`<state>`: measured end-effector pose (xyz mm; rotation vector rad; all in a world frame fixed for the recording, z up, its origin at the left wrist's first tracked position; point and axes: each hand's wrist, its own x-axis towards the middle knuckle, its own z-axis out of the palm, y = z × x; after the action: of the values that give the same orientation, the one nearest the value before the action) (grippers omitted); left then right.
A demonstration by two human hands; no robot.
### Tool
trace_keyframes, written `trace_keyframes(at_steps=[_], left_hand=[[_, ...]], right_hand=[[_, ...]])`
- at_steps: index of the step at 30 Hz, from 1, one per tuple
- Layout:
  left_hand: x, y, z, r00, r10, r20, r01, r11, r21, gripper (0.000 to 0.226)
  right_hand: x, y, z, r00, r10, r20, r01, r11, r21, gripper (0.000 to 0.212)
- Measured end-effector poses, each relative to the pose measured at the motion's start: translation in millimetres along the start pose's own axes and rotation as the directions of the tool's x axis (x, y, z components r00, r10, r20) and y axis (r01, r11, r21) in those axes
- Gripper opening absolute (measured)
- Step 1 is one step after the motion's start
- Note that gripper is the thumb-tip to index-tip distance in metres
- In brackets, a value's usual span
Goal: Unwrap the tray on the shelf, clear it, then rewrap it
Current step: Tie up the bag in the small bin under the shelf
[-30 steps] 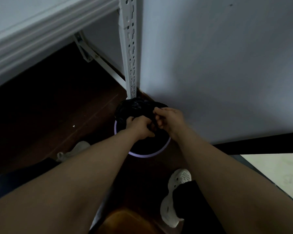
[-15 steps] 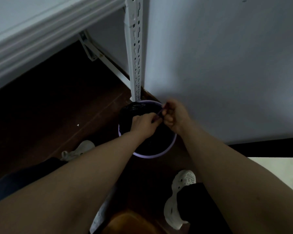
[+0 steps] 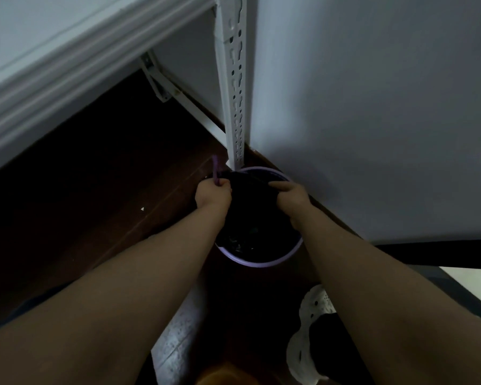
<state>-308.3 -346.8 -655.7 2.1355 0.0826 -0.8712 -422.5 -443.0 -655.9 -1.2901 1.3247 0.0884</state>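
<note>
A round bin with a pale purple rim (image 3: 261, 263) stands on the dark wooden floor in the corner, lined with a black bag (image 3: 250, 218). My left hand (image 3: 213, 194) grips the bag's left edge together with a thin purple strip (image 3: 215, 169) that sticks up from the fist. My right hand (image 3: 290, 197) grips the bag's right edge near the wall. The two hands hold the bag's mouth spread apart over the bin. The tray and its wrap are not in sight.
A white slotted shelf post (image 3: 233, 84) stands just behind the bin, and a white shelf edge (image 3: 53, 79) runs across the upper left. A grey wall (image 3: 372, 107) is on the right. White perforated shoes (image 3: 306, 343) are on my feet below.
My hands, close together over the bin's middle before, have moved apart to the bag's left and right edges. The purple strip now sticks up from my left fist.
</note>
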Motion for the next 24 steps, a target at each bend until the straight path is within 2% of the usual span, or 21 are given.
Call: trace_keyframes(at_steps=[2,4,5,7,10,13,15,17,20,22,24], left_hand=[[-2.8,-1.0,-2.0,0.998,0.052,-0.022,-0.048,0.984,0.171,0.023],[-13.2,-0.2,-2.0,0.984,0.175,0.031,-0.174,0.91,0.376,0.036],[-18.9,0.0,-2.0,0.965,0.257,0.051,-0.254,0.868,0.426,0.038],[-27.5,1.4,0.8,0.924,0.379,0.045,-0.358,0.821,0.444,0.034],[-31.4,4.6,7.8,0.909,0.416,0.035,-0.39,0.816,0.426,0.035],[-27.6,6.4,10.0,0.86,0.485,0.157,-0.501,0.746,0.439,0.06],[-21.8,8.6,9.2,0.829,0.495,0.261,-0.558,0.691,0.459,0.073],[-16.1,10.8,9.8,0.807,0.476,0.35,-0.591,0.638,0.494,0.068],[-12.7,12.4,13.7,0.802,0.448,0.396,-0.597,0.589,0.544,0.042],[-13.7,12.6,16.8,0.822,0.428,0.377,-0.57,0.597,0.565,0.026],[-15.5,13.1,18.2,0.836,0.416,0.358,-0.548,0.62,0.562,0.023]], right_hand=[[-9.4,2.0,-9.2,0.999,0.009,0.043,-0.009,1.0,0.0,0.044],[-15.1,3.7,-19.0,0.996,0.005,0.094,0.0,0.999,-0.043,0.038],[-17.0,4.4,-23.1,0.993,0.014,0.113,-0.008,0.999,-0.052,0.031],[-19.9,7.2,-30.5,0.991,0.029,0.134,-0.021,0.998,-0.066,0.021],[-18.6,13.0,-39.1,0.991,0.009,0.135,0.004,0.995,-0.097,0.019],[-17.0,14.3,-47.7,0.995,0.017,0.102,0.0,0.986,-0.166,0.015],[-19.9,11.7,-53.0,0.993,0.012,0.119,0.015,0.974,-0.226,0.025],[-23.5,8.6,-56.9,0.99,0.001,0.143,0.04,0.957,-0.288,0.033],[-22.0,5.9,-58.4,0.986,-0.008,0.166,0.069,0.93,-0.361,0.041],[-20.8,4.1,-55.1,0.982,-0.091,0.166,0.151,0.905,-0.398,0.055],[-19.9,-0.5,-48.7,0.961,-0.23,0.154,0.267,0.917,-0.296,0.071]])
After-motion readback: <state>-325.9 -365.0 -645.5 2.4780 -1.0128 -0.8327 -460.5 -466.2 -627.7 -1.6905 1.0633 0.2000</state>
